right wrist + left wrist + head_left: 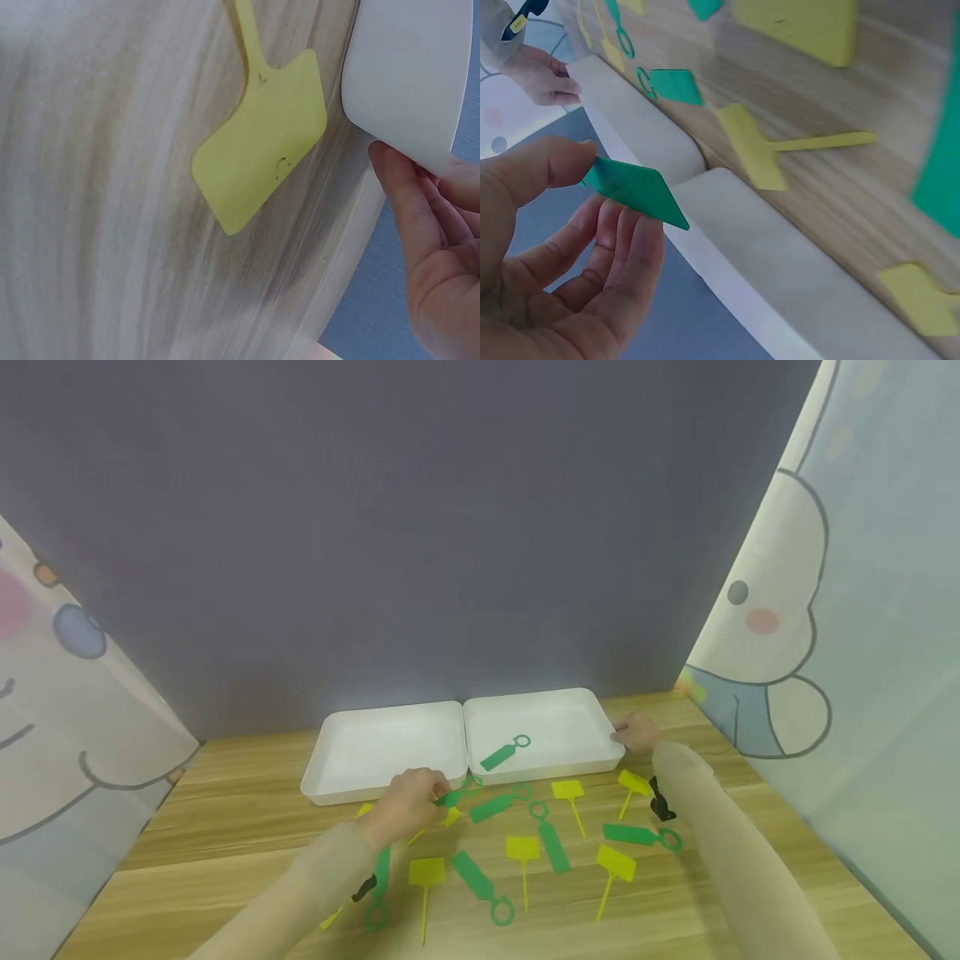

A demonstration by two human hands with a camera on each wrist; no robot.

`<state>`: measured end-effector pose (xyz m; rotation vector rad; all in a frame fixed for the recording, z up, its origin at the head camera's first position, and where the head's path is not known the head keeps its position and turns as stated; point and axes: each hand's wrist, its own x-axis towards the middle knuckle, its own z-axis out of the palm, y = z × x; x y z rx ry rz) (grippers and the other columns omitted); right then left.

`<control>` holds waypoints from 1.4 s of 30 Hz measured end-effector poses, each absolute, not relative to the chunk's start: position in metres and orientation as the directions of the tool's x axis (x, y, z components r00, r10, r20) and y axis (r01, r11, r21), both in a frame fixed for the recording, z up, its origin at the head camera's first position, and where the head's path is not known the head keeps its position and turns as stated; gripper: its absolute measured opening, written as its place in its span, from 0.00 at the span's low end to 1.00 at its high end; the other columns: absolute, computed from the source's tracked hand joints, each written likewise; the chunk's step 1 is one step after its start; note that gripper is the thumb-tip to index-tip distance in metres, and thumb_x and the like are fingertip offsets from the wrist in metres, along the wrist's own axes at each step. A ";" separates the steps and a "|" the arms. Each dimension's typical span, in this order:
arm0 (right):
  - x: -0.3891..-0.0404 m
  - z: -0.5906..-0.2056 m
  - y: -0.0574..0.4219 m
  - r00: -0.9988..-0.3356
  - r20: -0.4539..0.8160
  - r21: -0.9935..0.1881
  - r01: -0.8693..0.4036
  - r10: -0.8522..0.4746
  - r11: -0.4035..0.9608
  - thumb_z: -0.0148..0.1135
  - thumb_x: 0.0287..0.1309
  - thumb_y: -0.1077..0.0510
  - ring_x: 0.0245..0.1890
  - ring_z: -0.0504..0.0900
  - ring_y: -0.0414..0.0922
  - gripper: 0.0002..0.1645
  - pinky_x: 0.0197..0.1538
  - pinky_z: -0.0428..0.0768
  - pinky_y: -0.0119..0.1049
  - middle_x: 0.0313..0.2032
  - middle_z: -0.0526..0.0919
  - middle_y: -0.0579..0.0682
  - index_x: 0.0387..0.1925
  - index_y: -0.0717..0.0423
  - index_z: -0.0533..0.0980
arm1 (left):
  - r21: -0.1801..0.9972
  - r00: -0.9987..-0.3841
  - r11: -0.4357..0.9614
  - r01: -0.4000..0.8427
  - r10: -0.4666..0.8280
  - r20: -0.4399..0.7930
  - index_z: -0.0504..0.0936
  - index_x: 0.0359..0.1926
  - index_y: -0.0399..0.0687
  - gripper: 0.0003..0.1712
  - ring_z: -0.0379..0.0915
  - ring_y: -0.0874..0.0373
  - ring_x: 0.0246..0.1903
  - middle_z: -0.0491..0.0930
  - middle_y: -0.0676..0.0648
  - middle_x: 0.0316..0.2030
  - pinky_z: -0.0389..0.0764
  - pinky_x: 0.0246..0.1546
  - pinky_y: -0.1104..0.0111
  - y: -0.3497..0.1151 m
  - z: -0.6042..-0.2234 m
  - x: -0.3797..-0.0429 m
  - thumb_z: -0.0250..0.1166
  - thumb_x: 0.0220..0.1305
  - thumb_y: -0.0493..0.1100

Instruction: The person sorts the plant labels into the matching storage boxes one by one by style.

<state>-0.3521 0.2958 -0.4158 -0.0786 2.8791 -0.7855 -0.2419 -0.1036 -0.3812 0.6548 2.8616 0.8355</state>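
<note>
My left hand [408,806] pinches a green plant label with a ring end [637,189] between thumb and fingers, just in front of where two white trays meet. The label is off the table, tilted. My right hand [637,732] grips the right end of the right white tray [562,727], its thumb at the rim and fingers against the outside wall. Another green ring label [498,757] lies inside that tray. The left white tray [390,747] has nothing visible in it. A yellow T-shaped label [262,142] lies near my right hand.
Several green ring labels [553,846] and yellow T-shaped labels [427,871] lie scattered over the wooden table [225,827] in front of the trays. A dark grey panel [465,543] stands behind, with cartoon-printed cloths [862,635] at both sides.
</note>
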 end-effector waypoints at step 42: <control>-0.349 -0.414 0.291 -0.986 -0.142 -0.541 0.007 -0.083 0.841 0.52 0.60 0.64 0.43 0.77 0.57 0.18 0.50 0.77 0.50 0.46 0.77 0.70 0.48 0.75 0.72 | 0.412 -0.877 0.816 0.405 0.474 -0.075 0.80 0.46 0.42 0.15 0.77 0.52 0.46 0.81 0.45 0.46 0.77 0.50 0.63 0.040 -0.399 -0.347 0.62 0.55 0.37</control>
